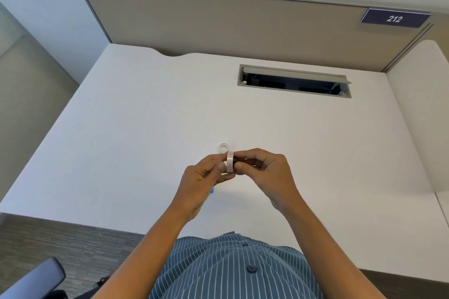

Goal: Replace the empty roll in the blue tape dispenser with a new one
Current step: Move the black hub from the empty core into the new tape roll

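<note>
Your left hand [206,172] pinches the new tape roll [230,161] edge-on while your right hand [262,167] grips a dark hub [236,161] against it, likely seating it. Empty core [224,147] is set aside on the desk [145,128]; the blue dispenser [211,190] is mostly hidden under your left hand.

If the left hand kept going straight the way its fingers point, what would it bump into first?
The left hand points right, toward the other hand. It already touches the tape roll held between them; just past that come a small dark part and the right hand. Depth is hard to judge.

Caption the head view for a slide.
Both hands, left and right, hold a tape roll above the desk.
</note>
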### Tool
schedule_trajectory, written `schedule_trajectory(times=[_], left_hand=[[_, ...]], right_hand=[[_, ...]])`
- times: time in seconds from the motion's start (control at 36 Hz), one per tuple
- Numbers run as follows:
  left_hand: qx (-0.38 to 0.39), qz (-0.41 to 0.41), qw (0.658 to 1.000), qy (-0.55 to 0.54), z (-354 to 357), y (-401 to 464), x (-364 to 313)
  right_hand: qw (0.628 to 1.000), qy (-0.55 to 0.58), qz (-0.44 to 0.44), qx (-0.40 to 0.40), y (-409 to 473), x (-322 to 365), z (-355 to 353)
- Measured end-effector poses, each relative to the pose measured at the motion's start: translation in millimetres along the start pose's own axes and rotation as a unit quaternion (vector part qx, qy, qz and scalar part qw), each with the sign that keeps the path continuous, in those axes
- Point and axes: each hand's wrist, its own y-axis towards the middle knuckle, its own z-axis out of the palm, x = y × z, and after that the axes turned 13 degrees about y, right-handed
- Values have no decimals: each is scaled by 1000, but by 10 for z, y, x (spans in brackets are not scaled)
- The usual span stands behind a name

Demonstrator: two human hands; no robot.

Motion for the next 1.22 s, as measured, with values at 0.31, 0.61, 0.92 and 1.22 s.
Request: schedule_trajectory(times=[0.31, 0.61, 0.92, 1.22], left_hand=[[-113, -13, 993, -34, 42, -2, -68], [-95, 23, 994, 50, -23, -43, -58], [-97, 27, 992, 79, 13, -75, -142], [-103, 35, 992, 70, 27, -88, -112]], right_hand=[[1000, 5, 7, -8, -23, 46, 40], [1000, -5, -1, 0, -55, 103, 16], [1000, 2, 2, 2, -53, 128, -21], [1000, -4, 0, 17, -64, 139, -21]])
